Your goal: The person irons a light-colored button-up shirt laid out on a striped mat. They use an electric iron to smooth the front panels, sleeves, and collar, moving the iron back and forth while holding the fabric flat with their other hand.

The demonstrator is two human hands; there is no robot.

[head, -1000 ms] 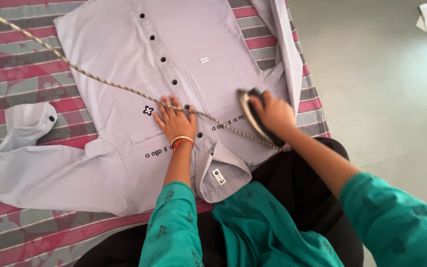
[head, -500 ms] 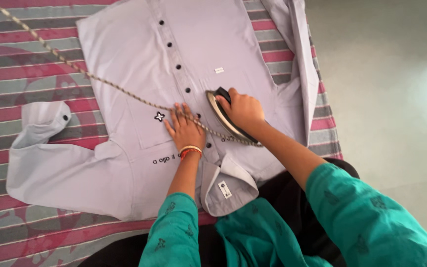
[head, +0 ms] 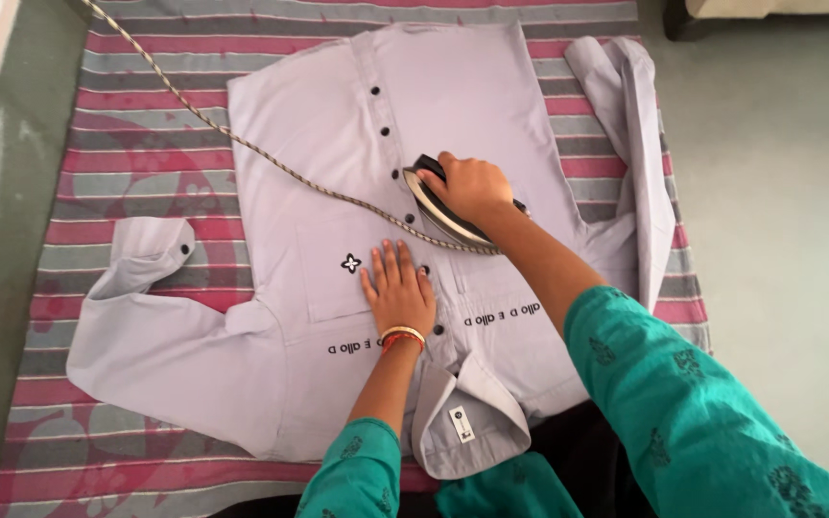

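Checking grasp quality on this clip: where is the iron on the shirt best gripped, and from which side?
By its top handle, from above and behind. The iron lies soleplate-down on the grey shirt, its heel end towards the person, and the right hand wraps the handle that way. The braided cord trails off to the left, leaving the top free.

Pale lilac shirt [head: 319, 317] spread flat, buttoned, iron [head: 443, 213] on its chest, seemingly tilted
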